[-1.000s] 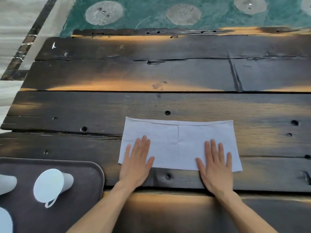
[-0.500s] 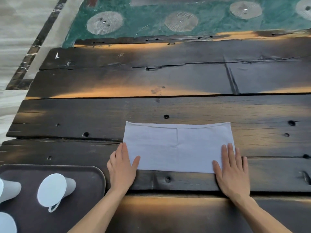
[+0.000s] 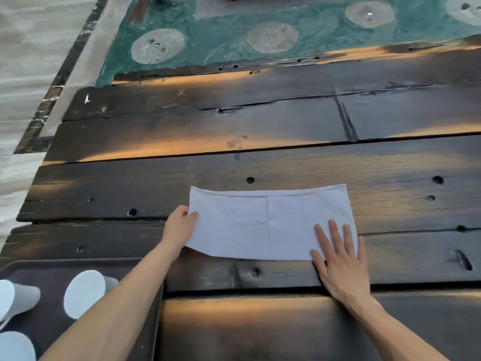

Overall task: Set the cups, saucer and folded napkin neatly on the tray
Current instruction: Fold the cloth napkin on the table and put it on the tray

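Where the counter (image 3: 286, 162) meets its near-left corner, a dark tray (image 3: 145, 303) carries white cups: one (image 3: 18, 303) at the far left, lying tipped with its wide end toward the camera, and a second (image 3: 86, 293) just right of it, tipped the same way. A white rounded shape (image 3: 14, 346) shows at the tray's near-left edge, too cropped to identify. Further right, the left hand (image 3: 178, 227) pinches the napkin's left edge, thumb on top, fingers curled beneath. The folded napkin (image 3: 270, 225) lies near the counter's near edge, long axis running left to right, its left end slightly lifted. The right hand (image 3: 341, 261) presses its near-right corner with fingers (image 3: 335, 235) straight and spread.
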The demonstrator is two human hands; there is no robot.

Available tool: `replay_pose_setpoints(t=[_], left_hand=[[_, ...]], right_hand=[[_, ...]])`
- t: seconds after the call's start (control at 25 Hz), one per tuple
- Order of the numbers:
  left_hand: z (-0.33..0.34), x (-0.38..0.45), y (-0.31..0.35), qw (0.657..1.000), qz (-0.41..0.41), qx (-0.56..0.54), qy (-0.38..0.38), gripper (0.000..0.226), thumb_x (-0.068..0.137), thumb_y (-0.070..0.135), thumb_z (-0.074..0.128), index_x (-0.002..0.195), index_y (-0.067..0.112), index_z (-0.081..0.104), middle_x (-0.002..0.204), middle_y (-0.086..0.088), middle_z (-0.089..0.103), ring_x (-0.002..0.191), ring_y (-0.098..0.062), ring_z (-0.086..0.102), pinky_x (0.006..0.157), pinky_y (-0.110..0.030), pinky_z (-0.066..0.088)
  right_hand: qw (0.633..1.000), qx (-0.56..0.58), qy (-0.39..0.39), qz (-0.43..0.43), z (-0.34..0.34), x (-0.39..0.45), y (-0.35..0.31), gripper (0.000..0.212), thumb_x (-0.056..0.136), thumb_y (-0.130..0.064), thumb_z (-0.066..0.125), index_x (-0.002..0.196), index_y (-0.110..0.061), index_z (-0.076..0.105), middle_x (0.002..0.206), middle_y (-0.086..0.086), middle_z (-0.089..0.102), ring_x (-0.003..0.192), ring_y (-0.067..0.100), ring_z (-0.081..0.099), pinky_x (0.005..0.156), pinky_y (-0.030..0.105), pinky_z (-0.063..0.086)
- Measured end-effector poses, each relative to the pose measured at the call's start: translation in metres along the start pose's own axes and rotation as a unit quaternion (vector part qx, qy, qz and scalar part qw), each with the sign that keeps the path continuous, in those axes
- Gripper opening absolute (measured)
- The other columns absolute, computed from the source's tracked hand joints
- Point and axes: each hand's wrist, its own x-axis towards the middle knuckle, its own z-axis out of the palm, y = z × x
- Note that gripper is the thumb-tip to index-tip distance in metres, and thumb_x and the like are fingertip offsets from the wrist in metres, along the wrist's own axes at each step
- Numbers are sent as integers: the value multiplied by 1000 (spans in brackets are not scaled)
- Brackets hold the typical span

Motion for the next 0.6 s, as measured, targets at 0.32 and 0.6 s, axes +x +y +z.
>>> replay_pose_setpoints(t=[0.32,0.6], left_hand=[[0,-79,87,988,136,-25,-72,9,93,22,55,96,16,61,96,-3,68,82,-20,64,70,-35,46],[83,-123,150,975,176,-14,-132,23,93,22,57,80,5,50,60,-5,54,43,-15,44,39,-22,30]], right_hand=[[1000,10,22,0,5,-8,36,67,95,-60,3,156,-31,2,164,-1,-2,151,26,-7,120,51,-2],[999,22,27,-30,4,-24,81,63,98,-56,17,154,-27,26,161,-3,25,149,25,18,117,58,10]])
